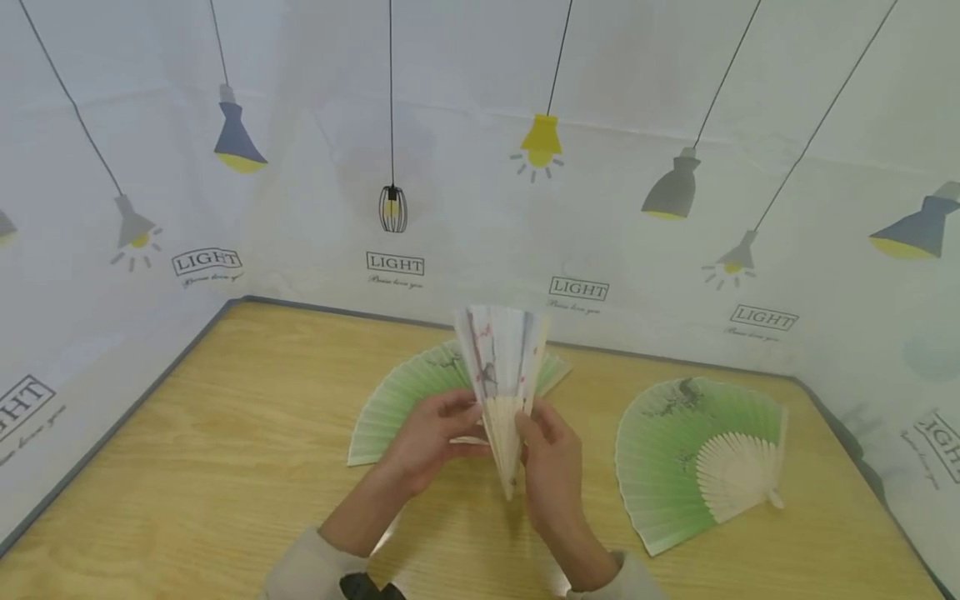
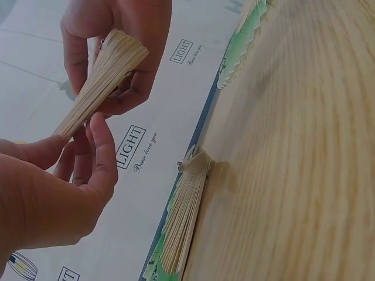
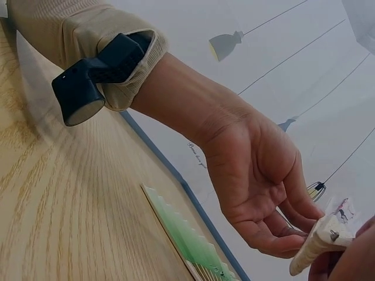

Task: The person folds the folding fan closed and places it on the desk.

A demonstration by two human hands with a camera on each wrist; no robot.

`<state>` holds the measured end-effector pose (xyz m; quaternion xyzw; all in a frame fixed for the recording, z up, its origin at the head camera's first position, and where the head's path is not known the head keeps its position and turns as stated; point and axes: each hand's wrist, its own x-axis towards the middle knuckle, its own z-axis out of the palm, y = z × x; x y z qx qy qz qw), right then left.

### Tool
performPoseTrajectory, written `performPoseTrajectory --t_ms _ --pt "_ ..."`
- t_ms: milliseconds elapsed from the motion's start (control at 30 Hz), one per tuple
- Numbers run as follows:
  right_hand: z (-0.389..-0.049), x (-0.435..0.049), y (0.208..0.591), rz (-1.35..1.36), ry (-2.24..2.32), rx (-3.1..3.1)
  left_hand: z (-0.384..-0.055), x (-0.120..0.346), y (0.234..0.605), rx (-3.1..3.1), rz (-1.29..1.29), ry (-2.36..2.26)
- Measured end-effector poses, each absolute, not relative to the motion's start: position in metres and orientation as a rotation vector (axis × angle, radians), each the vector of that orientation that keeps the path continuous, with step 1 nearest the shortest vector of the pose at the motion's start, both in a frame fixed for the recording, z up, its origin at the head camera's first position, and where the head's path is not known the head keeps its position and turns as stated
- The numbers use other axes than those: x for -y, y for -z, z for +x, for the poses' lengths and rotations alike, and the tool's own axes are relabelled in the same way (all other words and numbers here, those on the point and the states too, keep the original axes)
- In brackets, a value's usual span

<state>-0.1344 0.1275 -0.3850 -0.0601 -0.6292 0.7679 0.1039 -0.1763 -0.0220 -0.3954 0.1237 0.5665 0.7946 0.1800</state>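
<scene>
Above the table, both hands hold a partly spread white folding fan with red and dark painted marks on its leaf. Its pale ribs narrow to a pivot end, which points down toward the person. At the left edge of the ribs, the left hand pinches the fan with thumb and fingers. On the opposite edge, the right hand grips it, thumb in front and fingers curled behind. A green folding fan lies spread on the table behind the hands, partly hidden by them and the white fan.
A second green folding fan lies spread on the table's right side, its pivot end toward the right. The wood-grain table has a dark edge, and a white backdrop printed with lamps stands behind and beside it.
</scene>
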Motion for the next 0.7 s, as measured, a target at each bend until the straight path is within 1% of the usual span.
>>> performPoseTrajectory --t_ms 233,533,700 --pt "-0.1329 -0.1273 0.3842 -0.172 -2.267 1.872 -0.1748 0.0218 0.3964 -1.587 0.276 -2.312" --pt "-0.1323 -0.1274 0.3821 -0.152 -2.275 1.919 -0.1731 0.0194 0.3921 -1.714 0.151 -2.352" --pt "-0.1323 -0.1276 0.3814 -0.123 -2.282 1.934 -0.1725 0.0192 0.3911 -1.769 0.126 -2.368"
